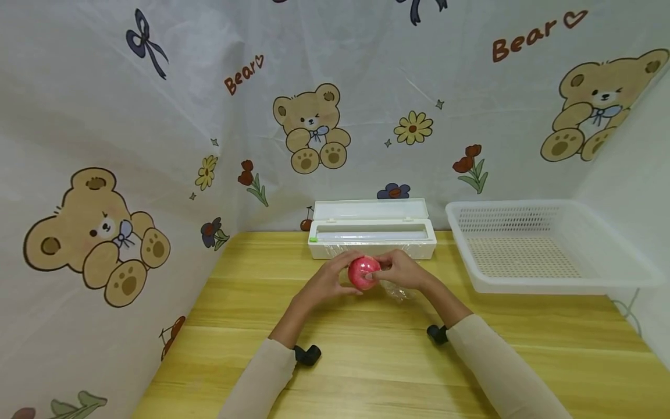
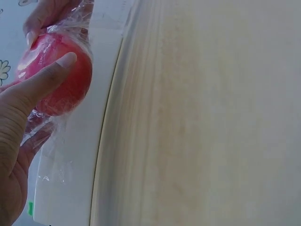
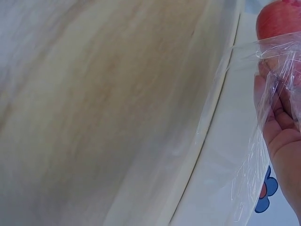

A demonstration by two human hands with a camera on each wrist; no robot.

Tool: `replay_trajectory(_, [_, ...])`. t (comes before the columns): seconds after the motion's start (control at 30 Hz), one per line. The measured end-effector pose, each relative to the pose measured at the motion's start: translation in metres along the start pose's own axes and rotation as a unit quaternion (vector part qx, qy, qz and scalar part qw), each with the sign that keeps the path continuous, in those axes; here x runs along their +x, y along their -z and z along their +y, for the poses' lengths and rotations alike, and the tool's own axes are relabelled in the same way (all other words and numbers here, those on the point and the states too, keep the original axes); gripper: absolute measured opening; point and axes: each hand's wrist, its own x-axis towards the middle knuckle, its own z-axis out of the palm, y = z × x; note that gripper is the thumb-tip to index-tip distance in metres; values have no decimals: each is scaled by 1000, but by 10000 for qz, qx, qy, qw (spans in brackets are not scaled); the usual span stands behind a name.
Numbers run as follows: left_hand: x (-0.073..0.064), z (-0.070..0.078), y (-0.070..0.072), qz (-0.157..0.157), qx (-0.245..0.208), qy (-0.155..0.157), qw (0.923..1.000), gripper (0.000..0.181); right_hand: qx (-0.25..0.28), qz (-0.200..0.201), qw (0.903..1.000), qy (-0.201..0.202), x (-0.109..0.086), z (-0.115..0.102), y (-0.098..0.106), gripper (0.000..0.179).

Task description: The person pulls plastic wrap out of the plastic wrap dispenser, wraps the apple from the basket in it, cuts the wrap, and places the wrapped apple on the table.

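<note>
You have one red fruit, and it is up in your two hands, just in front of the white box as the head view shows it. Your left hand is partly open, bent round the left side of the fruit, with the thumb lying on it. Your right hand is nearly closed at the other side: its fingers pinch the clear wrap, and the tips touch the fruit. The wrap lies over the fruit and hangs down past your right hand. There is one white box on the table, with one lid standing up and one roll inside. One white basket sits to the right of the box. Behind, you can count three bears on the cloth. You have two tan sleeves, one on each arm.
</note>
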Motion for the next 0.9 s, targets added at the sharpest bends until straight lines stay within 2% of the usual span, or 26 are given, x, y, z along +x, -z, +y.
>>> replay_trajectory(0.43, [-1,-3,-3,-87,305,4,9995,86,-253,-212,9994,-29,1,-3,2,37])
replay_trajectory(0.57, [0,-1,-3,-77,273,-57,9996,83,-276,-318,9991,-21,3,-2,3,34])
replay_trajectory(0.9, [1,-1,-4,-115,216,-99,9997,82,-3,-530,9986,73,3,0,4,34])
